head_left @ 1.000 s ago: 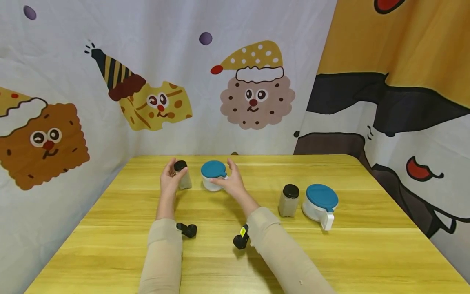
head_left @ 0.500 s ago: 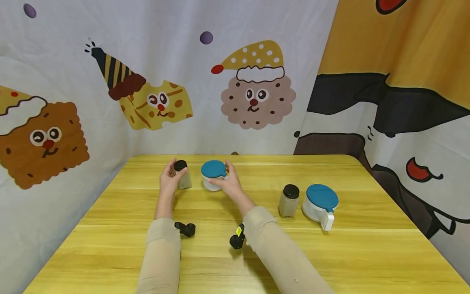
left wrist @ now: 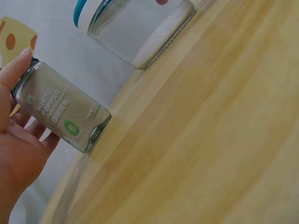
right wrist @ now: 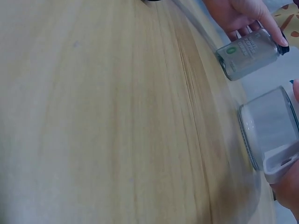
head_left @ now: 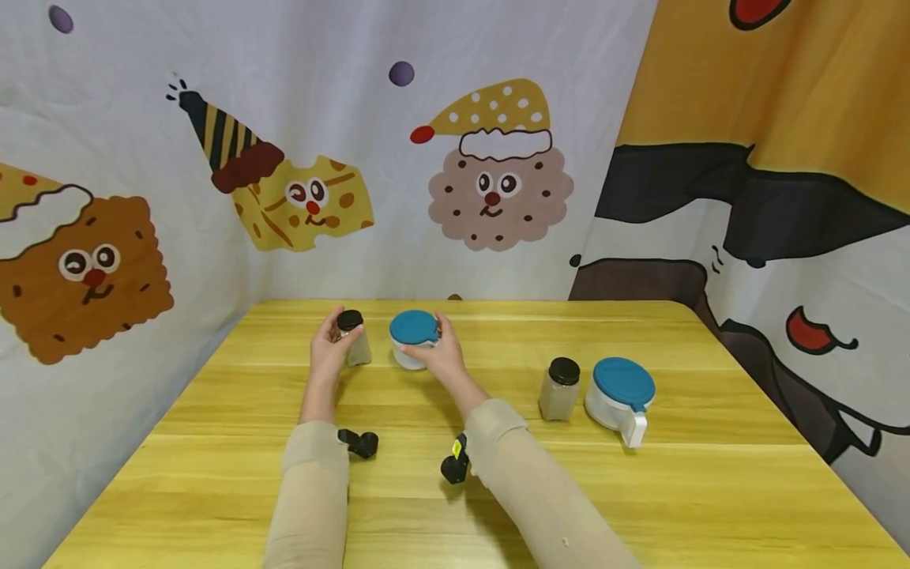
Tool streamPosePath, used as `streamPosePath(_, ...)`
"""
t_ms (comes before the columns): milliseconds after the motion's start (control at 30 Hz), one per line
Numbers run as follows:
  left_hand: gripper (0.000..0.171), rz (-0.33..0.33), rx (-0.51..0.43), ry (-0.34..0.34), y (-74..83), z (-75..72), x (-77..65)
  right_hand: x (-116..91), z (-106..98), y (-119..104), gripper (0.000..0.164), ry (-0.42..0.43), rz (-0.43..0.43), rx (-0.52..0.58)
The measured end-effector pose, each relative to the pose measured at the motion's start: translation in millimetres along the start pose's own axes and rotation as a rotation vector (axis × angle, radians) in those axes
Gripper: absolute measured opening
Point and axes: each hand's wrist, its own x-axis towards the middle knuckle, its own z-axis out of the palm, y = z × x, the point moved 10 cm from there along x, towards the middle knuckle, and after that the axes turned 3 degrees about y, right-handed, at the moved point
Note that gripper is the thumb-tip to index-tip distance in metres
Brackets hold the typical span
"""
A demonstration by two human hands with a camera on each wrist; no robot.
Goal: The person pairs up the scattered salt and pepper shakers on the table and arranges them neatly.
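Observation:
Toward the back left of the table, my left hand (head_left: 326,352) holds a small clear pepper jar (left wrist: 63,107) by its black cap, thumb and fingers on opposite sides. The jar's label reads "WHITE PEPPER", and its base is at the tabletop. Just right of it is a glass seasoning pot (head_left: 408,356) with a blue lid (head_left: 413,326) and a white handle (right wrist: 279,161). My right hand (head_left: 445,357) grips that pot from its handle side, the thumb across the front. White contents lie at the bottom of the pot. Part of the handle is hidden by the hand.
A second pepper jar (head_left: 559,391) with a black cap and a second blue-lidded pot (head_left: 620,395), its handle pointing forward, stand to the right on the wooden table (head_left: 711,490). A printed curtain (head_left: 398,237) hangs behind the table. Black wrist cameras (head_left: 360,444) jut from both sleeves.
My right hand has moved slightly left and closed in on the blue-lidded pot, fingers now at its side. The left hand and both pepper jars look the same.

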Motion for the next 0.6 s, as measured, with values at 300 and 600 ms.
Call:
streamPosePath(300, 0.063, 0.024, 0.000, 0.010, -0.7, -0.5, -0.1, 1.8, 0.0, -2.3, 0.095, 0.029, 0.028, -0.046)
streamPosePath(600, 0.061, 0.025, 0.000, 0.007, 1.0, 0.4, -0.6, 1.2, -1.1, -2.1, 0.095, 0.035, 0.021, -0.076)
